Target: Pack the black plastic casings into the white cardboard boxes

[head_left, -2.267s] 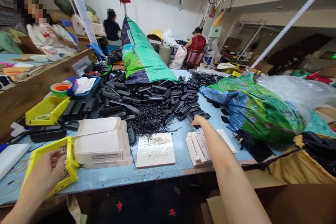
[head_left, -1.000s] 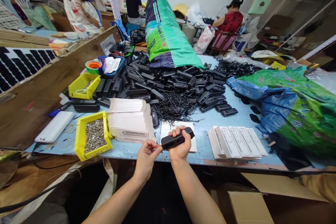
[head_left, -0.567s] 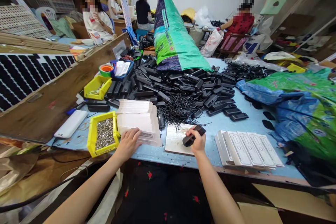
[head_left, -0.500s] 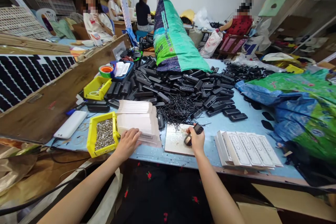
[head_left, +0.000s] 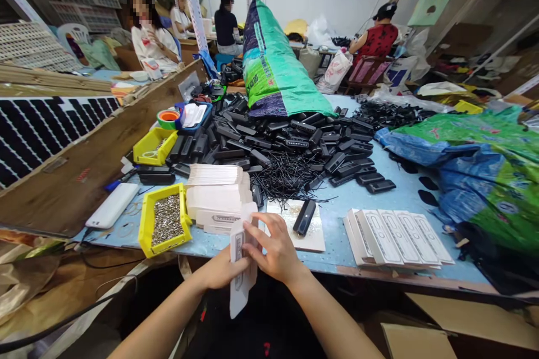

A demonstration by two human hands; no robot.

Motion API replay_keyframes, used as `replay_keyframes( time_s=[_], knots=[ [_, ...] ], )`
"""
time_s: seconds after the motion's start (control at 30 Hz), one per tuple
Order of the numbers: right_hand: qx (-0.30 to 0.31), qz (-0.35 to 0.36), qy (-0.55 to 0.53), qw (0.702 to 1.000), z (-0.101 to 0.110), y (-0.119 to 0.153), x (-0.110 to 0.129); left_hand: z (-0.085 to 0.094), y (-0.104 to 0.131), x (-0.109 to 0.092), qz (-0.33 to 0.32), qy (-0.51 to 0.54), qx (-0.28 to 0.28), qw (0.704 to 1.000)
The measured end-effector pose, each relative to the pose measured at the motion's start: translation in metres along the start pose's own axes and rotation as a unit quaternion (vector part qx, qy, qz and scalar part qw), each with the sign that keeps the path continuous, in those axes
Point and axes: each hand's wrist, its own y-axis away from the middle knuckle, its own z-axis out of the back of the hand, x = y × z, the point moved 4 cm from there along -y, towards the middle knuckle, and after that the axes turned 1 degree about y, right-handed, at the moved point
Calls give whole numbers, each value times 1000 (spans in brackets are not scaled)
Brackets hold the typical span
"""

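A white printed cardboard box (head_left: 238,269) is held tilted over the table's front edge. My left hand (head_left: 223,268) grips its lower part, the thumb across the printed face. At the upper end my right hand (head_left: 273,244) pinches the box near its flap. Behind my hands lies a stack of flat white boxes (head_left: 219,196). A black plastic casing (head_left: 304,217) rests on the white board (head_left: 314,244), right of my right hand. Left of the stack stands a yellow bin (head_left: 145,224) filled with small metal parts (head_left: 169,219).
Black casings (head_left: 269,132) and thin black sticks (head_left: 290,176) are heaped mid-table. White boxes (head_left: 396,238) stand in a row at right. A green sack (head_left: 290,78) rises behind; a white power bank-like slab (head_left: 113,206) lies left. Co-workers sit at the back.
My right hand has let go of the black casing, leaving it on the board. My left hand has left the stack, and both hands now hold a white box near the front edge.
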Motion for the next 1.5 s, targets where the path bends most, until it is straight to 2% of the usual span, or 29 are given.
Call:
replay_keyframes(
  time_s=[0.1,0.17,0.23,0.27,0.33,0.4,0.43,0.47,0.5,0.57,0.63,0.7,0.8,0.83,0.9,0.93,1.0,1.1,1.17,1.23,1.3,1.37,1.4,1.43,1.5],
  knots=[
    [65,-29,-22,997,2,2,-8,-7,4,20,49,66,49,995],
    [138,-53,-58,987,4,9,-14,-1,8,25,78,18,56,995],
    [168,-92,-102,976,5,16,-19,10,10,19,83,-82,24,993],
    [145,-121,-135,973,5,18,-22,13,10,12,67,-125,11,990],
    [41,-197,-241,949,3,22,-31,11,7,-4,5,-171,34,985],
    [-41,-279,-372,884,-6,28,-41,-2,2,-16,-46,-184,79,979],
    [-55,-309,-420,851,-12,30,-44,-9,0,-18,-53,-185,90,977],
    [-51,-320,-448,833,-17,32,-45,-16,-3,-18,-48,-183,84,978],
    [-34,-308,-457,834,-19,31,-44,-21,-5,-17,-36,-175,59,982],
    [-3,-233,-434,870,-14,27,-38,-29,-10,-13,-10,-146,-13,989],
    [26,-171,-405,898,-7,23,-31,-36,-13,-10,12,-104,-53,993],
    [38,-190,-393,899,-5,22,-27,-41,-15,-9,36,-71,-44,996],
    [-1,-218,-354,910,-5,24,-25,-42,-19,-10,50,-65,-24,996],
    [-6,-195,-331,923,-4,24,-25,-40,-20,-9,48,-69,-22,996],
    [37,-132,-281,950,0,24,-30,-32,-20,-4,46,-77,-23,996],
    [72,-118,-260,956,4,24,-37,-28,-20,1,54,-78,-25,995],
    [113,-144,-225,957,19,25,-58,-17,-17,12,88,-81,-34,992],
    [79,-213,-209,951,38,24,-81,-11,-12,22,116,-94,-33,988],
    [92,-207,-218,949,31,23,-71,-15,-13,19,92,-99,-23,990],
    [104,-180,-208,956,13,24,-46,-22,-18,13,58,-96,-26,993],
    [65,-157,-172,970,-4,27,-21,-29,-24,7,30,-87,-27,995],
    [29,-136,-144,980,-10,30,-9,-33,-28,6,20,-76,-18,997],
    [46,-122,-142,981,-10,30,-9,-33,-29,7,23,-67,-14,997],
    [89,-108,-144,980,-8,30,-14,-31,-28,9,35,-51,-15,998],
    [190,-98,-113,970,6,29,-40,-22,-22,17,88,15,-28,996]
  ],
)
